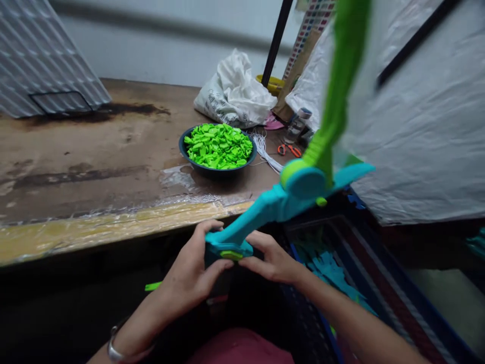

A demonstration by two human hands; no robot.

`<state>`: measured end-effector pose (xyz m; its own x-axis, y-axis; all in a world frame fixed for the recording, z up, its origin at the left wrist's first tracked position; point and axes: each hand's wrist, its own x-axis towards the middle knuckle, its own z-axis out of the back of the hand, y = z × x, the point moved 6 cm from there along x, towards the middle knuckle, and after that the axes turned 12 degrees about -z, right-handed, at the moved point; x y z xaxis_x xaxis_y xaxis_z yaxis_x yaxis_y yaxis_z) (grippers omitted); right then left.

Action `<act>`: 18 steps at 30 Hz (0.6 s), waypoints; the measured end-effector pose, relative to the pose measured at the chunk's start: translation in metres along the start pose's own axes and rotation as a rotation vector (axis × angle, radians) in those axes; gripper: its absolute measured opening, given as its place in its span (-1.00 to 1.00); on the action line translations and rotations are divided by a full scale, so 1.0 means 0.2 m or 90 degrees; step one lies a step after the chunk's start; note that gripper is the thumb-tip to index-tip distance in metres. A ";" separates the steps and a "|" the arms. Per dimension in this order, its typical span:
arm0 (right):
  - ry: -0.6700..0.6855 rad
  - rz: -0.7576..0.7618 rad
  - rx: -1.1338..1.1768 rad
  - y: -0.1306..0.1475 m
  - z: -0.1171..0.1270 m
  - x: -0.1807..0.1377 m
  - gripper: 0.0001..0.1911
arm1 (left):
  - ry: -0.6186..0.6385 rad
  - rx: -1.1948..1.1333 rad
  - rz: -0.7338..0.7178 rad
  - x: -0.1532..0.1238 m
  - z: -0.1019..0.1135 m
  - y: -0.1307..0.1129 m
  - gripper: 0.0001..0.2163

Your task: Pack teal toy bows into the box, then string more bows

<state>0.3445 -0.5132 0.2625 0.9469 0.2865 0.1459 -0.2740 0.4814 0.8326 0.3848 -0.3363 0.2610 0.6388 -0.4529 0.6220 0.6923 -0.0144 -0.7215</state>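
Held in both hands over my lap is a turquoise plastic piece [257, 212] with a long green part [337, 91] rising from a round joint; its exact kind is unclear. My left hand [193, 263] is closed around the left side of its near end, thumb below. My right hand [271, 258] pinches the right side of that same end. A small green oval insert [231, 255] sits in the near end, between my two thumbs. Beyond, a dark bowl [219, 171] heaped with small bright green plastic pieces [220, 146] rests on the table.
The worn brown table [94, 167] has a taped front edge. A white plastic bag [237, 91], white cords [267, 154], orange-handled scissors [289, 150] and a clear bottle [298, 126] lie behind. Turquoise parts [333, 273] are low at right; a white sheet [428, 126] hangs there.
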 end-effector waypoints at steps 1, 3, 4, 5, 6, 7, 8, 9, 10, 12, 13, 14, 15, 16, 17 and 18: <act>0.006 -0.009 0.002 -0.04 0.00 -0.03 -0.75 | 0.011 0.017 -0.008 -0.02 -0.03 0.00 -0.50; 0.028 -0.032 0.004 -0.08 0.01 -0.09 -0.62 | 0.032 0.039 -0.040 -0.07 -0.10 -0.03 -0.52; 0.045 -0.042 0.008 -0.09 0.00 -0.12 -0.55 | 0.042 0.041 -0.061 -0.10 -0.14 -0.05 -0.55; 0.061 -0.048 0.011 -0.09 0.00 -0.16 -0.50 | 0.053 0.040 -0.086 -0.14 -0.18 -0.07 -0.58; 0.067 -0.046 0.012 -0.08 0.00 -0.19 -0.50 | 0.060 0.040 -0.113 -0.18 -0.21 -0.09 -0.61; 0.064 -0.039 0.010 -0.07 -0.01 -0.22 -0.55 | 0.067 0.044 -0.138 -0.22 -0.24 -0.12 -0.63; 0.056 -0.029 0.001 -0.05 -0.01 -0.25 -0.62 | 0.072 0.051 -0.161 -0.26 -0.26 -0.14 -0.62; 0.050 -0.015 -0.018 -0.03 -0.02 -0.28 -0.66 | 0.078 0.060 -0.178 -0.30 -0.27 -0.16 -0.61; 0.042 0.004 -0.043 -0.01 -0.03 -0.30 -0.67 | 0.084 0.069 -0.195 -0.33 -0.28 -0.18 -0.59; 0.041 0.047 -0.093 0.01 -0.05 -0.35 -0.63 | 0.084 0.079 -0.220 -0.37 -0.27 -0.21 -0.56; 0.052 0.061 -0.115 0.03 -0.06 -0.37 -0.62 | 0.080 0.079 -0.227 -0.38 -0.26 -0.23 -0.56; 0.065 0.074 -0.133 0.04 -0.07 -0.38 -0.62 | 0.076 0.077 -0.229 -0.38 -0.24 -0.25 -0.58; 0.078 0.087 -0.150 0.06 -0.08 -0.38 -0.63 | 0.079 0.076 -0.226 -0.37 -0.22 -0.27 -0.61; 0.088 0.096 -0.170 0.08 -0.08 -0.38 -0.65 | 0.084 0.077 -0.223 -0.35 -0.21 -0.28 -0.64; 0.093 0.102 -0.191 0.10 -0.08 -0.37 -0.67 | 0.093 0.081 -0.215 -0.34 -0.20 -0.29 -0.66; 0.091 0.109 -0.209 0.13 -0.07 -0.35 -0.70 | 0.099 0.084 -0.210 -0.32 -0.19 -0.30 -0.67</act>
<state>0.2685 -0.5094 0.2655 0.8562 0.4866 0.1734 -0.4872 0.6490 0.5843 0.2898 -0.3395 0.2521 0.3225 -0.5730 0.7534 0.8961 -0.0715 -0.4380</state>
